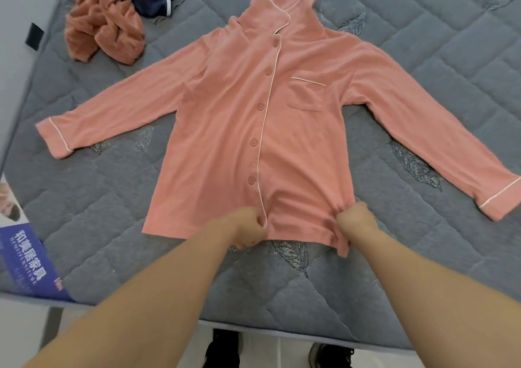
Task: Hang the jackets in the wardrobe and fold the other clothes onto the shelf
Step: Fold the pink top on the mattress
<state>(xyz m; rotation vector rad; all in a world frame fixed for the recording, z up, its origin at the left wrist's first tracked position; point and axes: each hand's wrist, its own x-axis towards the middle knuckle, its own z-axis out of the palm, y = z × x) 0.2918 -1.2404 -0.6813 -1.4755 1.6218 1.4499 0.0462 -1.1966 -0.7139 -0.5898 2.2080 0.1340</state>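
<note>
head view: salmon-pink buttoned pyjama shirt (270, 131) lies flat, sleeves spread, on grey quilted mattress (423, 57).
left hand (248, 228): pinches hem, 6 o'clock.
right hand (355, 221): grips hem corner, 5 o'clock.

Pink shirt (225, 131) soft matt cloth; mattress (423, 43) quilted fabric

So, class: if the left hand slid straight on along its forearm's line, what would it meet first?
The left hand already grips the shirt hem beside the placket. Going on up the mattress, it would ride over the shirt front, probably reaching the lowest button first; depth is unclear.
</note>
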